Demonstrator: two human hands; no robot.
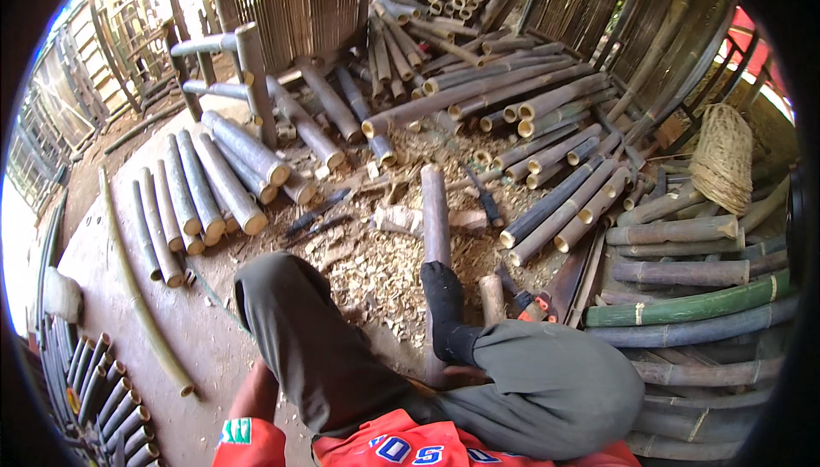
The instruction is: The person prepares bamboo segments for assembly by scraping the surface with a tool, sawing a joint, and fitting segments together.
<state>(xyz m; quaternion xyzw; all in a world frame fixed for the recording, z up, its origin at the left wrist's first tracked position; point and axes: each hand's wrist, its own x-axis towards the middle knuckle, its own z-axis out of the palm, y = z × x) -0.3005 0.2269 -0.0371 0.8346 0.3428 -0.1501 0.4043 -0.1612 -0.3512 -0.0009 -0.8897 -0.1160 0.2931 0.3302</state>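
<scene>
A bamboo pole (pixel 435 211) lies lengthwise in front of me, and my right foot in a black sock (pixel 444 305) rests on it. My left forearm (pixel 259 388) passes down beside my bent left knee; the leg hides its hand and fingers. Under my right ankle a small patch of skin (pixel 461 375) shows beside the pole, too covered to tell whether it is my right hand. Wood chips (pixel 367 270) surround the pole. A short bamboo piece (pixel 492 298) stands near my foot, next to a tool with an orange-red and black handle (pixel 535 306).
Cut bamboo lengths (pixel 224 185) lie at left, with a larger pile (pixel 547 108) behind and right. Dark tools (pixel 316 215) rest among the chips. A green bamboo pole (pixel 692 303) and a woven fibre bundle (pixel 723 159) are at right. One long thin pole (pixel 141 287) lies left.
</scene>
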